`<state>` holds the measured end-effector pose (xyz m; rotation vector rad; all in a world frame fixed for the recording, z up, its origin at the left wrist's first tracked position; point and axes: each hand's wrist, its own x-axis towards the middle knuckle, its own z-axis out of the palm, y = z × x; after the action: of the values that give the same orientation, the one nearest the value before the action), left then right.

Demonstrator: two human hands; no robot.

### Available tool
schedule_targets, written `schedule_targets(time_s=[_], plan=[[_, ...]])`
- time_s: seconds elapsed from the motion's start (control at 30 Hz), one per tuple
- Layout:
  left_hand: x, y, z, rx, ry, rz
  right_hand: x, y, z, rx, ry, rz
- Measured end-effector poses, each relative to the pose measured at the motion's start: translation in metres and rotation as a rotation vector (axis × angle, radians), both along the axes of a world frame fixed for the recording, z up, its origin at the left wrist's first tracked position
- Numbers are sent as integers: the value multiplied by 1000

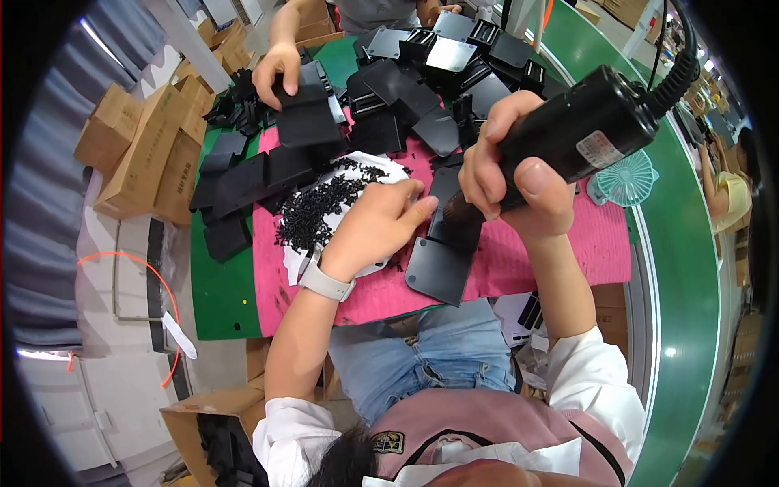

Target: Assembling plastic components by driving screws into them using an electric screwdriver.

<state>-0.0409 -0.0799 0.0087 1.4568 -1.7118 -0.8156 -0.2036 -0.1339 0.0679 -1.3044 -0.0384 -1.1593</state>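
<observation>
Brown cardboard boxes (142,154) crowded the left edge of the green surface (219,300), leaving only a narrow bare strip before the pink mat (604,235). Black plastic parts (243,183) overlapped the mat's left border, and a co-worker's hand (276,73) lay flat on one part at the far side. The left hand (377,227), fingers loosely curled with fingertips extended, rested by a white tray (296,264) of small black screws (320,207), touching a black bracket (442,260) near the mat's near edge. The right hand (511,174) gripped a black electric screwdriver (580,126) over that bracket. Farther right, a small teal fan (629,178) stood beside the green conveyor (690,268).
</observation>
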Motion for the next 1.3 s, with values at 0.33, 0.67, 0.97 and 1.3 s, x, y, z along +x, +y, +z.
schedule_targets(time_s=[0.33, 0.67, 0.97, 1.3], plan=[[-2, 1, -7, 330, 258, -120, 20, -2, 6, -77, 263, -10], [-3, 0, -5, 319, 212, -98, 21, -6, 3, -51, 256, 39], [-4, 0, -3, 313, 152, -95, 19, -6, 1, -50, 239, 61], [-5, 1, -7, 297, 180, -80, 21, -11, 0, -62, 243, 142]])
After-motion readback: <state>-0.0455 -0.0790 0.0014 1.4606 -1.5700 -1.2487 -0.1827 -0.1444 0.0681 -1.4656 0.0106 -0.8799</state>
